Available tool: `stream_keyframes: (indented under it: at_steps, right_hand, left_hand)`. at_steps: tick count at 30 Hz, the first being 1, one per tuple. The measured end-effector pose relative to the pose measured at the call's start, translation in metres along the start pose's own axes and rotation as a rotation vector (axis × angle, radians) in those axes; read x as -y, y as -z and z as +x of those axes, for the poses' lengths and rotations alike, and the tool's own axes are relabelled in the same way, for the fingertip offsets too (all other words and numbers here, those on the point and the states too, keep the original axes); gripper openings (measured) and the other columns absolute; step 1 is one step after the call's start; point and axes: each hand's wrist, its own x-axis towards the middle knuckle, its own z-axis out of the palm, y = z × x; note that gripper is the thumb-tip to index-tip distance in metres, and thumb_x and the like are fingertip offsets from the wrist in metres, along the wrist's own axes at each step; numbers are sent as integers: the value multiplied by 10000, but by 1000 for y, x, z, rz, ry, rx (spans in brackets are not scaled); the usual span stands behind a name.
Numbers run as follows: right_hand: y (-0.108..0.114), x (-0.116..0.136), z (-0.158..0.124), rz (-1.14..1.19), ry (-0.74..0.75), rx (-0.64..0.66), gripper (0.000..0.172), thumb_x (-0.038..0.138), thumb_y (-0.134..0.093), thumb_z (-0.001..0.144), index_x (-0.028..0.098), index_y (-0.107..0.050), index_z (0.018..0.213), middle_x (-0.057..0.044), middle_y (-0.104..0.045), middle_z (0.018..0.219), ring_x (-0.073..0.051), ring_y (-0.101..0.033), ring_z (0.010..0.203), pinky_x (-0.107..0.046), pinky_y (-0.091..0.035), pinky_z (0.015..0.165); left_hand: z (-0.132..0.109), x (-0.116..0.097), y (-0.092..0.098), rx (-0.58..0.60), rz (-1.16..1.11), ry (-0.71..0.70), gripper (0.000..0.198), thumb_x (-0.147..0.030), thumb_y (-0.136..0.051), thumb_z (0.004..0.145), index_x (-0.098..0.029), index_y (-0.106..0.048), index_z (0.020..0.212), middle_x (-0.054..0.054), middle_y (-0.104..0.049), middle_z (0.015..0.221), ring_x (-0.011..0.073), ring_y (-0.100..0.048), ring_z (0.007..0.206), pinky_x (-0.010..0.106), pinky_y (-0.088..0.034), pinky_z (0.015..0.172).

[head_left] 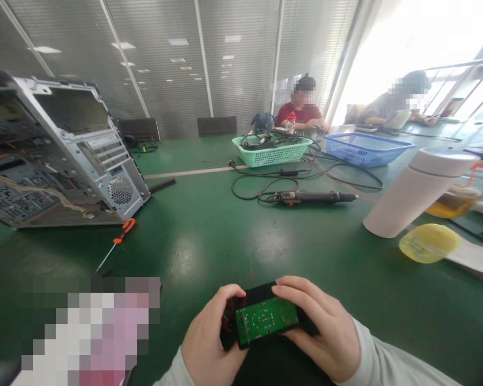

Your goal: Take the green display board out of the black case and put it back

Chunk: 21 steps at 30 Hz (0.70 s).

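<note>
Green circuit board (pixel 265 320) in black plastic housing (pixel 261 292), not yet separated; fingers of left hand (pixel 211 338) and right hand (pixel 322 327) clenched round its ends.

Head-worn view, facing forward and down

We log a green circuit board (pixel 265 320) at lower centre of the frame, dotted with pale solder points and backed by a black casing (pixel 261 292). At upper centre we note a mint-green basket (pixel 271 154) in a lattice pattern; to its right, a blue basket (pixel 364 151) in a similar lattice. At left we record a silver computer case (pixel 121 177) with a round perforated vent, and below it a screwdriver (pixel 123 231) with an orange handle. The table (pixel 209 257) is dark green with a pale stripe. At right stand a white flask (pixel 414 193) and a round yellow disc (pixel 429 243). Upper centre, a co-worker's shirt (pixel 300 113) is red.
</note>
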Motion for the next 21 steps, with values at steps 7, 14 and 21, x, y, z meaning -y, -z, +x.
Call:
stream_keyframes:
  at_steps: [7, 14, 21]
  right_hand:
    - [3, 2, 1, 123, -53, -18, 437, 517, -484, 947, 229, -498, 1276, -100, -593, 1070, -226, -623, 916, -297, -528, 777]
    - [6, 9, 2, 277, -274, 15, 357, 530, -467, 939, 242, -632, 1071, -82, -665, 957, -235, -656, 847, -278, -530, 643]
    - [8, 11, 0, 406, -621, -21, 467, 661, -524, 854, 240, -715, 916, -70, -695, 979, -282, -613, 984, -384, -487, 876]
  left_hand:
    - [-2, -7, 1, -36, -28, -35, 512, -134, -643, 725, -296, -492, 1187, 21, -639, 1084, 220, -637, 949, 307, -524, 742]
    - [-5, 5, 0, 62, -64, -96, 546, -446, -726, 695, -286, -531, 1180, 12, -699, 924, 209, -665, 733, 285, -526, 650]
    - [-2, 14, -1, 63, -35, -155, 745, -776, -588, 647, -254, -524, 1175, 15, -676, 764, 189, -631, 582, 257, -494, 529]
